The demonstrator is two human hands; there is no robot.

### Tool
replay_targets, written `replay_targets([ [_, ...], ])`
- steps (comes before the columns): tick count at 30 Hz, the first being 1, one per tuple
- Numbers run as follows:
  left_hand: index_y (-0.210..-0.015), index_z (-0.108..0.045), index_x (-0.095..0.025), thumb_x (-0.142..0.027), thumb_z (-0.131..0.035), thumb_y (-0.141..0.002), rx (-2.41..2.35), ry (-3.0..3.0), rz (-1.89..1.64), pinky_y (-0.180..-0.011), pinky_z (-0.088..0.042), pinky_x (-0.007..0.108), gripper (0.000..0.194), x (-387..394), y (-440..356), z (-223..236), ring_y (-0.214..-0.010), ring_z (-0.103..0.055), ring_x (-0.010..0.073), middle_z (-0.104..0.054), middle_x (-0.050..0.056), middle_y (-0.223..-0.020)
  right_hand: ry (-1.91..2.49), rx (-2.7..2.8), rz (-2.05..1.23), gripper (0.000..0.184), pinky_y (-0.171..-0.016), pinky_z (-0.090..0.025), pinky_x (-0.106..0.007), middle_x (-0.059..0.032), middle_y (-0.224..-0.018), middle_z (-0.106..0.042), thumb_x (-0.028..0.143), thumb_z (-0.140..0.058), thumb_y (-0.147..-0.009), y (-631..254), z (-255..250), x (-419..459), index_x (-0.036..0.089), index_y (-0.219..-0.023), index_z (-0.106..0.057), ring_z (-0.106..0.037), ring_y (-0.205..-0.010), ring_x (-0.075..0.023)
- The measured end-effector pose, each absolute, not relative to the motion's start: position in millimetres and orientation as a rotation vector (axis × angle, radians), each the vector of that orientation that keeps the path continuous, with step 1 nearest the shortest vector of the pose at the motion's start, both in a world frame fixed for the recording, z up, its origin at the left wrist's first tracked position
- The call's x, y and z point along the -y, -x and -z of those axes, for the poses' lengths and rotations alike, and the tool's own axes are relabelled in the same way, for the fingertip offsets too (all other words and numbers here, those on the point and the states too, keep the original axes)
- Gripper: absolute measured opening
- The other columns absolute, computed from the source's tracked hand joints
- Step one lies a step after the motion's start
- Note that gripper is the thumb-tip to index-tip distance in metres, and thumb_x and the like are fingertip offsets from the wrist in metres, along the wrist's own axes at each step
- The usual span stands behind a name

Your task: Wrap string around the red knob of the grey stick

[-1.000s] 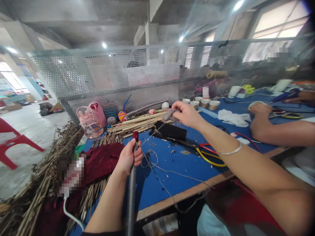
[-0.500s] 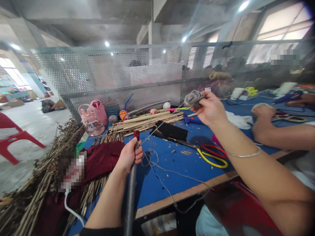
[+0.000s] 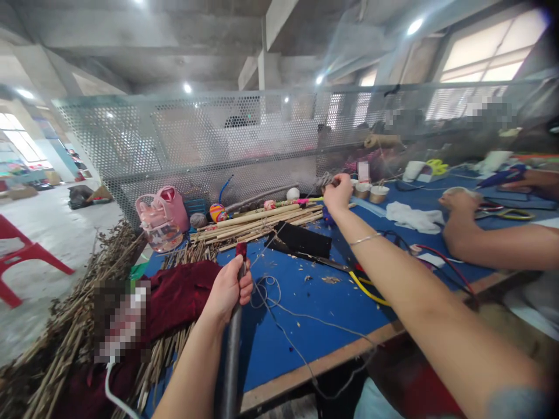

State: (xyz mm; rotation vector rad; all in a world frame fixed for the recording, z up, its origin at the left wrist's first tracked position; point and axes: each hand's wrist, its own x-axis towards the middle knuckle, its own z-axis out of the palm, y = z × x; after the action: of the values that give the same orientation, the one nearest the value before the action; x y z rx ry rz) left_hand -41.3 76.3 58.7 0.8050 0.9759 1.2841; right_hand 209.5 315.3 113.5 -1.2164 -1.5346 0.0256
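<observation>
My left hand (image 3: 229, 286) is closed round a grey rod (image 3: 231, 364) with a dark red top end (image 3: 241, 250), held upright at the front of the blue table (image 3: 301, 308). Farther off to the right, my right hand (image 3: 339, 195) grips a small bundle of grey yarn (image 3: 325, 179), partly hidden by the fingers. A thin grey strand runs between the rod's top and that bundle; more yarn (image 3: 314, 319) lies in loose loops on the table. Yellow-handled scissors (image 3: 369, 290), partly behind my right forearm, lie beside a black piece of material (image 3: 303, 238).
Pale sticks (image 3: 257, 224) and a pink bag (image 3: 163, 218) lie before a perforated metal screen (image 3: 192, 139). Left are dry stems (image 3: 65, 326) and maroon cloth (image 3: 181, 291). At right, a co-worker's arm (image 3: 484, 238) rests near a white glove (image 3: 413, 216) and paper cups (image 3: 379, 193).
My right hand has moved left and away from me with the yarn, its forearm now covering part of the scissors. My left hand keeps its hold on the rod. The view has shifted slightly.
</observation>
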Motion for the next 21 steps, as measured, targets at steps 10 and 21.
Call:
replay_targets([
  [10,-0.074,-0.045,-0.02,-0.062,-0.058,-0.071,-0.991,-0.791,-1.261,-0.028,-0.023,0.016,0.044,-75,36,-58,-0.033,-0.026,0.0042,-0.034,-0.01,-0.044,1.119,2.095,-0.146,0.015,-0.09,-0.038,-0.034,-0.0119,-0.104,-0.06,0.008,-0.048,-0.082,-28,-54,-361,0.014,-0.086,-0.061,-0.05,-0.099,-0.0207],
  [21,-0.083,-0.049,-0.016,-0.057,-0.042,-0.083,-1.304,-0.989,-1.242,-0.032,-0.022,0.02,0.042,-78,34,-52,-0.03,-0.036,0.0048,-0.063,0.002,-0.063,1.109,2.026,-0.444,0.051,-0.107,-0.032,-0.044,-0.0211,-0.137,-0.042,0.014,-0.056,-0.084,-27,-51,-348,0.01,-0.133,-0.041,-0.04,-0.128,-0.0276],
])
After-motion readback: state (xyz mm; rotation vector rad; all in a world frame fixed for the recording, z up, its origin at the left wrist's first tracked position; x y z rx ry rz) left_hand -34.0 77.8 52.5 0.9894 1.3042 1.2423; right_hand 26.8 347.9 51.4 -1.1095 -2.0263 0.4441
